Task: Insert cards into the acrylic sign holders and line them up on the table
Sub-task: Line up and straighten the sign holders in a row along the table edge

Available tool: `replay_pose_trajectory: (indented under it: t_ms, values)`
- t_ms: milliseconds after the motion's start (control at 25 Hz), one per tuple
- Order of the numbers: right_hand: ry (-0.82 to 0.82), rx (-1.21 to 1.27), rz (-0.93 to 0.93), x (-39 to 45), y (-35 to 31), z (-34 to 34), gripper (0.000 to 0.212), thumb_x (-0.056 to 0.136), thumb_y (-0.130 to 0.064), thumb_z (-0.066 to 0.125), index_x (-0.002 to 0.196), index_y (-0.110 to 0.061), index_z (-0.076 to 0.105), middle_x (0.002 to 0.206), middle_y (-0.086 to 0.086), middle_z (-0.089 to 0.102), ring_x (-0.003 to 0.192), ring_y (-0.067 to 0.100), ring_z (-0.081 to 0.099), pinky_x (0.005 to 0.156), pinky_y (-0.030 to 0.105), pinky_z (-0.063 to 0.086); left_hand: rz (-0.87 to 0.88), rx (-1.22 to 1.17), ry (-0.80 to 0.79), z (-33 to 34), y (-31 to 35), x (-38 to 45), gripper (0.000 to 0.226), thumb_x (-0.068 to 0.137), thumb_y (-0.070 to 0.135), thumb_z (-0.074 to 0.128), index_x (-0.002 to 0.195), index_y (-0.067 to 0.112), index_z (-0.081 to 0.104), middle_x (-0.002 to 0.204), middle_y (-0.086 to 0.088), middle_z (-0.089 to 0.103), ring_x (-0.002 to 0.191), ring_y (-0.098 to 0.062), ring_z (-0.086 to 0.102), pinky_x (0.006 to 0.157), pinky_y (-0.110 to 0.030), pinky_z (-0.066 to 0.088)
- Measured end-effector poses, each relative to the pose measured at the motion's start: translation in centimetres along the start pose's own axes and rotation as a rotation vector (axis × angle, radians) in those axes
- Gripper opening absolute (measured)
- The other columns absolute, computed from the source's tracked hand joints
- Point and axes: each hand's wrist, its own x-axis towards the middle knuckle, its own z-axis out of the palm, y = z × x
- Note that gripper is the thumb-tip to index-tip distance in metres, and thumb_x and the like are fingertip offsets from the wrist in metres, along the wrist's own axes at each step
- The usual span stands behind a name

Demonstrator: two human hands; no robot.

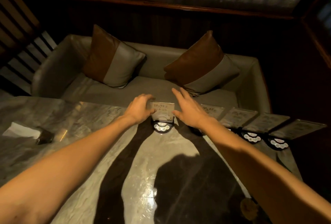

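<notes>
An acrylic sign holder [163,111] with a printed card inside stands upright on a round black base [162,127] near the far edge of the marble table [86,134]. My left hand [140,110] grips its left edge. My right hand [188,111] is at its right edge with fingers spread; the thumb touches the holder. To the right, several more filled sign holders [238,117] stand in a row along the far edge, on black bases with round buttons.
A folded white napkin with a dark packet [32,132] lies on the table's left. Beyond the table is a grey sofa [148,84] with two brown-and-grey cushions [112,62]. Dark wooden walls surround it. The table's right edge drops off near the last holder.
</notes>
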Motion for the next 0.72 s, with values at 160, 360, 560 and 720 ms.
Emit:
replay_pose_trajectory:
  t_ms: [160,360,560,720]
  values:
    - [0.095,-0.045,-0.061,1.0,-1.0,2.3,0.035,0.097,-0.012,0.058,0.131,-0.012,0.056,0.128,0.013,0.062,0.114,0.035,0.062,0.095,0.046,0.050,0.031,-0.104,0.056,1.2,-1.0,-0.3,0.035,0.087,0.017,0.074,0.121,0.016,0.065,0.118,-0.004,0.070,0.105,-0.018,0.067,0.093,-0.037,0.054]
    - [0.160,-0.057,-0.025,1.8,-1.0,1.2,0.013,0.096,-0.012,0.054,0.097,-0.013,0.067,0.097,0.011,0.073,0.091,0.035,0.067,0.073,0.037,0.048,0.023,-0.153,0.131,1.7,-0.6,0.9,0.014,0.090,0.018,0.070,0.104,0.017,0.070,0.101,-0.002,0.074,0.091,-0.018,0.069,0.085,-0.037,0.055]
    - [0.133,-0.132,-0.037,1.7,0.8,-0.8,0.018,0.099,-0.018,0.056,0.106,-0.016,0.072,0.097,0.009,0.076,0.096,0.031,0.068,0.089,0.041,0.046,0.061,-0.140,0.108,1.8,0.7,2.4,0.006,0.090,0.022,0.071,0.095,0.021,0.072,0.092,0.001,0.074,0.086,-0.018,0.068,0.081,-0.035,0.054]
    - [0.128,-0.164,-0.038,1.8,2.3,-1.5,0.020,0.098,-0.020,0.057,0.109,-0.019,0.072,0.102,0.009,0.077,0.101,0.033,0.068,0.091,0.040,0.044,0.081,-0.147,0.107,2.6,1.8,3.0,0.005,0.088,0.021,0.072,0.093,0.020,0.072,0.091,-0.001,0.076,0.089,-0.023,0.070,0.083,-0.041,0.055]
